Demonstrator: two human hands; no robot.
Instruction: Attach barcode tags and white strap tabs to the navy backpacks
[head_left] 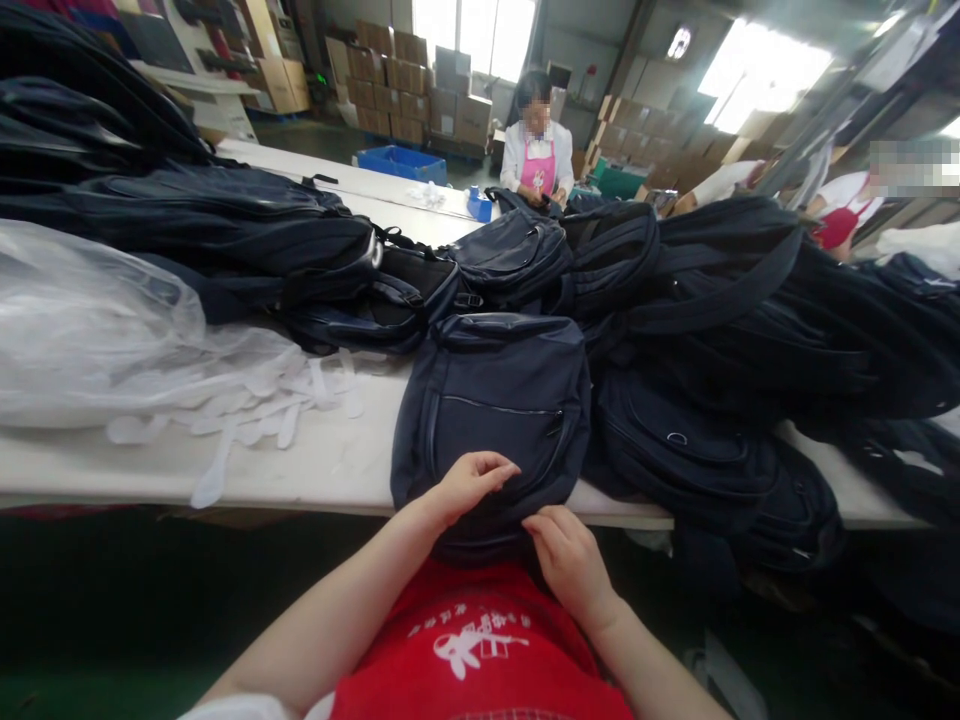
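A dark navy backpack lies in front of me at the table's near edge, its zipped front pocket facing up. Over its lower front is my left hand, thumb and fingers closed in a pinch; whatever they might hold is too small to tell. At the bag's lower right edge, my right hand has its fingers pressed together, tips at the fabric. I cannot make out what is between them. The bag's bottom rests close against my red apron.
More navy backpacks are piled to the right and along the back. On the left, clear plastic bags and white strips lie on the white table. Across the table stands a person in a pink apron. A blue crate sits behind.
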